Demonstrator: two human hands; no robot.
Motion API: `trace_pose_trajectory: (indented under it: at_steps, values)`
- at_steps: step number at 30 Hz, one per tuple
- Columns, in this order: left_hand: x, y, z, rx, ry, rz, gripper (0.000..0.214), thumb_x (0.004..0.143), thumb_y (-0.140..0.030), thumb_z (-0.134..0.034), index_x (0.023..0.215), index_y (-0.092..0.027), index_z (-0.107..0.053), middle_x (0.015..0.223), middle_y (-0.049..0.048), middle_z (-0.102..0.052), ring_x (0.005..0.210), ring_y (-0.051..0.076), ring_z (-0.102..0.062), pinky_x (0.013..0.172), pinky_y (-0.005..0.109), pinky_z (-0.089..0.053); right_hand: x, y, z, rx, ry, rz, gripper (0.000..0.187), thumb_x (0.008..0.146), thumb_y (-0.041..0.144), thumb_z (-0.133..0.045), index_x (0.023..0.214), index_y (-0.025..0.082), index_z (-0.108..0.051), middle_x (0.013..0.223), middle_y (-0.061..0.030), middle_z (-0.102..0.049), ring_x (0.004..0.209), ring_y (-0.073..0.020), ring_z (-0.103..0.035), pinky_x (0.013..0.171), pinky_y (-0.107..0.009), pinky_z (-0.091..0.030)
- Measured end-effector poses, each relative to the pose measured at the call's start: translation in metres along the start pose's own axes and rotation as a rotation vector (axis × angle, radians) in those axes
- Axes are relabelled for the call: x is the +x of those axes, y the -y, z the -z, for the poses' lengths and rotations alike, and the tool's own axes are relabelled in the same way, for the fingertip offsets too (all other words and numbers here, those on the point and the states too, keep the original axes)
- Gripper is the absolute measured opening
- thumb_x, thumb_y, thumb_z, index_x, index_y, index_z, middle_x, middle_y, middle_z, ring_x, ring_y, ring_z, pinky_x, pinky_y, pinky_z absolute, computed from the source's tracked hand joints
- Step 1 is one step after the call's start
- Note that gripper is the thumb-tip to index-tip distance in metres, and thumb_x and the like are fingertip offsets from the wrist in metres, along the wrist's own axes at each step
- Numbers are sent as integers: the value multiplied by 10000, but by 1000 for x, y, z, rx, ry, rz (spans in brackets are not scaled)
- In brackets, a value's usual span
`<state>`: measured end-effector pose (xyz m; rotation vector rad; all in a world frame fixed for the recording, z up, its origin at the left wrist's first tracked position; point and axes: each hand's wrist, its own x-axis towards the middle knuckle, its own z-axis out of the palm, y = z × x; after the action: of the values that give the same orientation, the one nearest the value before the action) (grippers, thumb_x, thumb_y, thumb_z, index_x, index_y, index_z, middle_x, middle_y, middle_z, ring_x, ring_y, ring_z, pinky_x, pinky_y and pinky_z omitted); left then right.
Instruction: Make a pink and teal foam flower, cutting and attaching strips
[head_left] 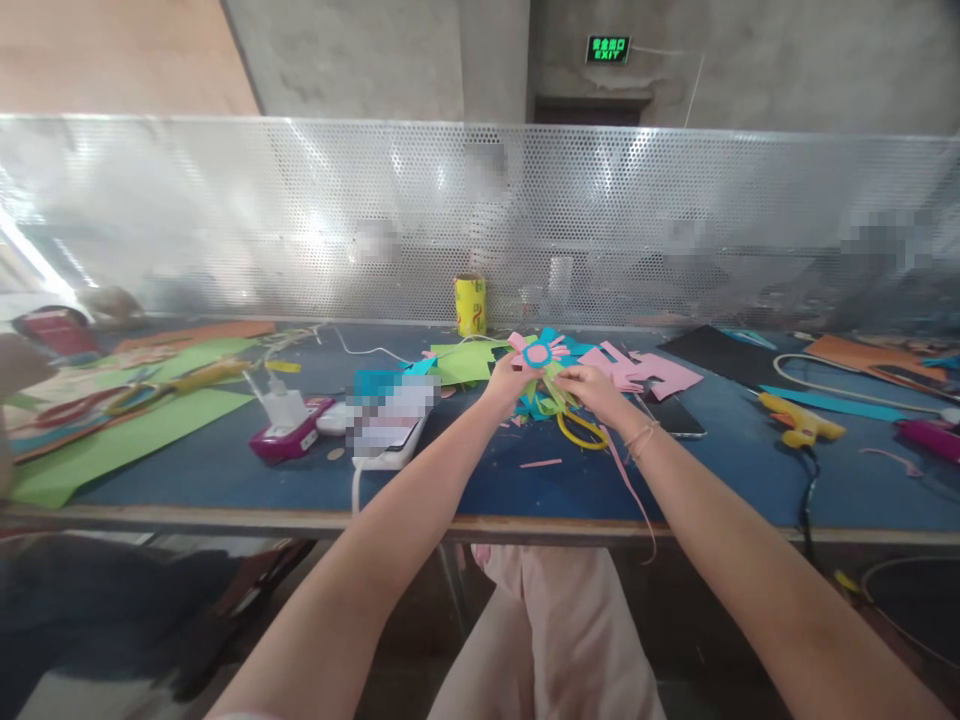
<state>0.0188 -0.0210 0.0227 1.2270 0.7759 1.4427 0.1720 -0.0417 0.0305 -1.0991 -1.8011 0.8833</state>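
Observation:
A paper flower (538, 354) with pink petals and a blue ring round its pink middle is held up over the table by my left hand (510, 382), its fingers closed at the flower's left side. Just below the flower, my right hand (592, 392) pinches a yellow-green paper strip (553, 390). Blue and green paper scraps lie beneath both hands. Close under my right hand rests a yellow loop handle (581, 432), likely of scissors, partly covered by paper. A thin pink paper strip (630, 480) hangs past the table's front edge near my right wrist.
Cut pink paper (667, 374) and a dark phone (679, 416) lie to the right, then a yellow glue gun (801, 420) with its cord. Leftward are a white power strip (386, 458), a magenta socket block (289, 435) and green sheets (135, 430). A perforated metal screen (337, 220) stands behind.

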Motion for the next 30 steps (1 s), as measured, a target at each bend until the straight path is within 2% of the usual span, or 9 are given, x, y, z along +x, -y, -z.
trace_pose_trajectory:
  at_steps: [11,20,30]
  values:
    - [1,-2,4,49,-19,-32,365,470,-192,-745,768,-131,-544,695,9,-611,659,129,-573,669,288,-470,2,-3,1,6,2,-18,183,660,318,-564,636,139,-591,454,47,-441,417,-65,-355,427,-213,-253]
    - [-2,0,0,-8,33,16,406,458,-233,-766,787,-139,-547,679,19,-622,649,147,-595,649,318,-499,0,0,-1,-69,7,24,186,677,319,-554,673,139,-605,486,49,-459,428,-61,-351,454,-211,-282]
    - [-7,-5,-5,-47,-20,38,353,441,-238,-767,707,-138,-558,624,6,-598,625,146,-584,648,334,-500,2,-3,-4,-106,-23,78,219,683,368,-566,717,155,-603,617,14,-560,529,-91,-463,511,-222,-359]
